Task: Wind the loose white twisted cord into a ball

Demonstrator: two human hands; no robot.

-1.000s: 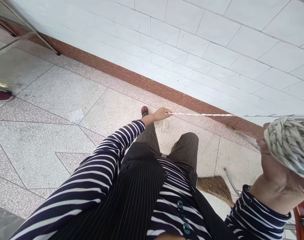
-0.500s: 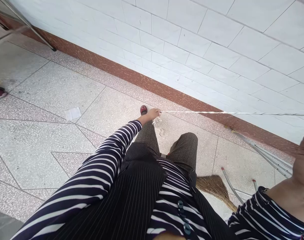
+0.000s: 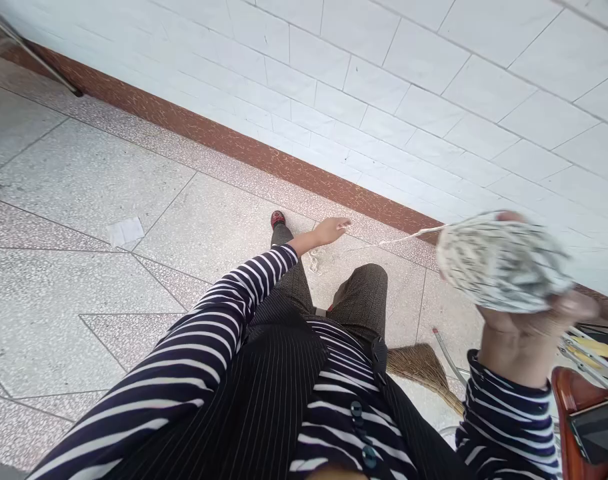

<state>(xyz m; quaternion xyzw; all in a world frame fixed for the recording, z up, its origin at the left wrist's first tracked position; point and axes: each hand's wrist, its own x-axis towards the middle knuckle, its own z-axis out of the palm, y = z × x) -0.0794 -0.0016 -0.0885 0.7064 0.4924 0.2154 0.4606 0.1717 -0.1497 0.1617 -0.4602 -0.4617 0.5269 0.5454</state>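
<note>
My right hand is raised on the right, its fingers wrapped around a large ball of white cord, blurred by motion. From the ball a strand of cord runs left, sagging slightly, toward my left hand. That hand is out in front over my knees, its fingers closed in a pinch with a bit of white cord showing at the tips. Below it, a loose cord end is in view near my leg.
A tiled wall with a red-brown base strip runs across the front. A straw broom lies at my right, near metal legs and a red-brown wooden seat with a phone on it. White paper lies on the floor.
My right hand has moved inward, bringing the cord ball into view. My left hand has shifted slightly right, and the cord between them has gone from taut to slack.
</note>
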